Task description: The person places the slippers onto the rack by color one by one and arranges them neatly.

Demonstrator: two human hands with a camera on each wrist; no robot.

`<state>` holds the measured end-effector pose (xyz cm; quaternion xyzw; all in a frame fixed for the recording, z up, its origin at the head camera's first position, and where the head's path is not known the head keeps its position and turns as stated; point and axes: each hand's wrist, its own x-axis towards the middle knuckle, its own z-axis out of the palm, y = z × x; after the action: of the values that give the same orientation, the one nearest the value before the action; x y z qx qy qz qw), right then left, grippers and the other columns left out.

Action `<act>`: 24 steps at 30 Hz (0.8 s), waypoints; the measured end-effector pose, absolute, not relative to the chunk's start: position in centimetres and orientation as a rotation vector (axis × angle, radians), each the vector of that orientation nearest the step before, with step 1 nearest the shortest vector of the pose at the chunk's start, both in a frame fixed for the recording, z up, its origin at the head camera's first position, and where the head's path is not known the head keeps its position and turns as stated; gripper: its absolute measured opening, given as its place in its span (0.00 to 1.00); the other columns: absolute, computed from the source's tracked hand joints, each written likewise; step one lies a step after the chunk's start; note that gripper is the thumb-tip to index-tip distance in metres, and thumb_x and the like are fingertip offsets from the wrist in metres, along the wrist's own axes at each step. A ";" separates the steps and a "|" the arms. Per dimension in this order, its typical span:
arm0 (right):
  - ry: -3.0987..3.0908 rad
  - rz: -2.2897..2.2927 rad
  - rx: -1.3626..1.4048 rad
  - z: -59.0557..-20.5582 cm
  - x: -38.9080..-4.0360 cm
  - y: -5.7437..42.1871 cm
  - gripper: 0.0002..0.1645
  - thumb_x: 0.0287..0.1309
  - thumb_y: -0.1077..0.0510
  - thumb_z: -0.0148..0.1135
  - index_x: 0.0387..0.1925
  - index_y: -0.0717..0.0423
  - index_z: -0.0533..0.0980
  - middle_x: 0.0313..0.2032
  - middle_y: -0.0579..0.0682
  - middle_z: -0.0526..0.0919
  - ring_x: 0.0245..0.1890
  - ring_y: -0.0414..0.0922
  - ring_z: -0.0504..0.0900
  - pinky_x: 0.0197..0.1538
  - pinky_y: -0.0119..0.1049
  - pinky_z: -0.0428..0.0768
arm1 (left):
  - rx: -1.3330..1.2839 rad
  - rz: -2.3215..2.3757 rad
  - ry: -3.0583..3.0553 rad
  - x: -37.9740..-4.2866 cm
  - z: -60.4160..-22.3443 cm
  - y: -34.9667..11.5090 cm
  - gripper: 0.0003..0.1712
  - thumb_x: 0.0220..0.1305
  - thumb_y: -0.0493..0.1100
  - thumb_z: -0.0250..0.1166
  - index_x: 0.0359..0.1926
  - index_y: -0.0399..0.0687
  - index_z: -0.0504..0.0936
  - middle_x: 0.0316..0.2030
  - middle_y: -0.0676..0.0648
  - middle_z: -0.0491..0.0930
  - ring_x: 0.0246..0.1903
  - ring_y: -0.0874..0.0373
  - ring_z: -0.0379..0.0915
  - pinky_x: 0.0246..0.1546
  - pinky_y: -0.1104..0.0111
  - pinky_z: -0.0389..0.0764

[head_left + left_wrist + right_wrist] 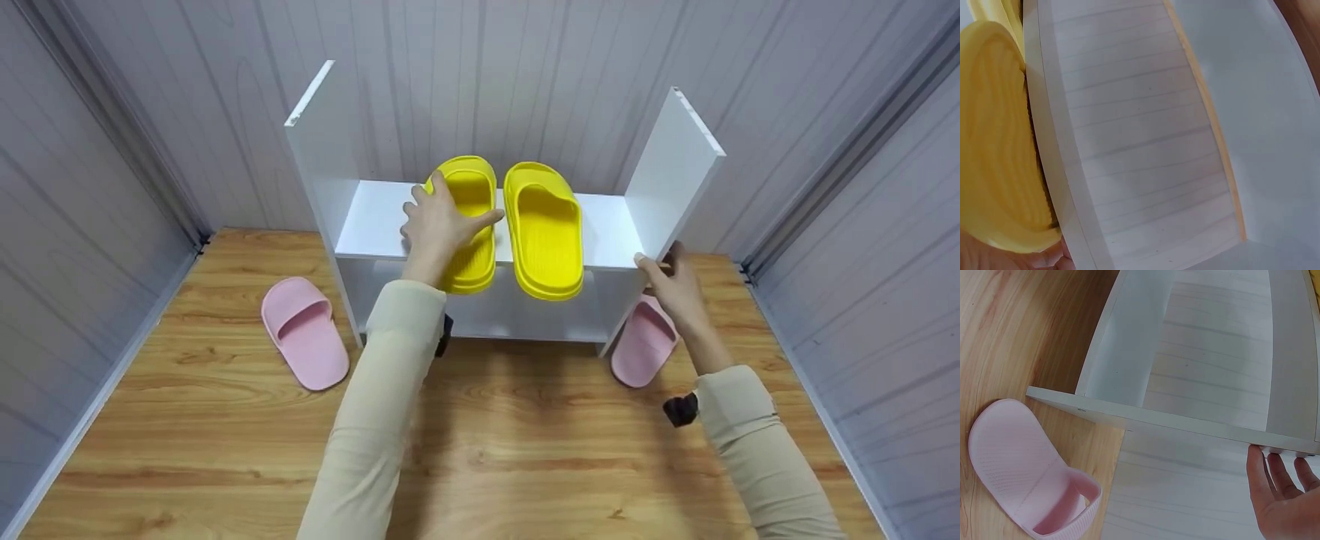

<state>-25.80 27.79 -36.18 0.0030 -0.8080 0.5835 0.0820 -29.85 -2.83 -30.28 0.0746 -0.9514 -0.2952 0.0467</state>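
The left hand [442, 225], near the middle of the head view, lies over the left yellow slipper [474, 264] with its thumb and fingers spread apart. The thumb stretches straight across the right rim, the index finger reaches toward the toe and the other fingers lie along the left side; how firmly they press, I cannot tell. In the left wrist view, fingers show at lower left, by that slipper's heel.

The right yellow slipper [551, 236] stands just beside it, a narrow gap between. Both sit on the white rack's [611, 232] upper shelf, toes toward the wall [510, 75], heels jutting past the front edge.

The right hand [675, 292], right of centre, grips the rack's right panel [675, 157], thumb at the front edge and fingers on the outer face.

On the wooden floor [525, 465], one pink slipper [306, 337] lies at middle left, outside the left panel [322, 142], its toe toward the upper left. The other pink slipper [645, 349] lies beyond the right panel, partly hidden by the right hand. Pale sleeves [386, 427] enter from the bottom.
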 end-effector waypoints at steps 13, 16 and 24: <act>-2.406 1.744 0.012 -36.4 -26.0 27.7 0.36 0.58 0.51 0.53 0.60 0.65 0.51 0.52 0.65 0.63 0.49 0.58 0.67 0.42 0.46 0.74 | 0.067 -0.912 -2.639 -29.0 -29.2 -4.4 0.45 0.55 0.69 0.46 0.67 0.50 0.47 0.64 0.44 0.48 0.60 0.49 0.46 0.55 0.53 0.54; -2.402 1.736 0.019 -36.5 -26.1 27.7 0.37 0.58 0.50 0.53 0.60 0.65 0.52 0.52 0.66 0.63 0.49 0.57 0.68 0.43 0.47 0.74 | 0.009 -0.969 -2.535 -28.6 -29.0 -5.4 0.40 0.58 0.64 0.48 0.66 0.50 0.52 0.62 0.45 0.52 0.58 0.52 0.49 0.54 0.58 0.56; -2.422 1.719 0.000 -36.6 -26.1 27.9 0.37 0.58 0.50 0.53 0.61 0.63 0.51 0.53 0.66 0.63 0.49 0.57 0.67 0.42 0.44 0.75 | -0.238 -1.096 -2.191 -27.1 -30.0 -8.1 0.26 0.58 0.48 0.57 0.56 0.42 0.68 0.50 0.45 0.69 0.47 0.54 0.63 0.47 0.68 0.64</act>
<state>-26.10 27.86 -36.56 0.0000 -0.8125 0.5766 0.0856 -27.05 -8.08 -30.02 -0.0912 -0.8391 -0.4197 0.3336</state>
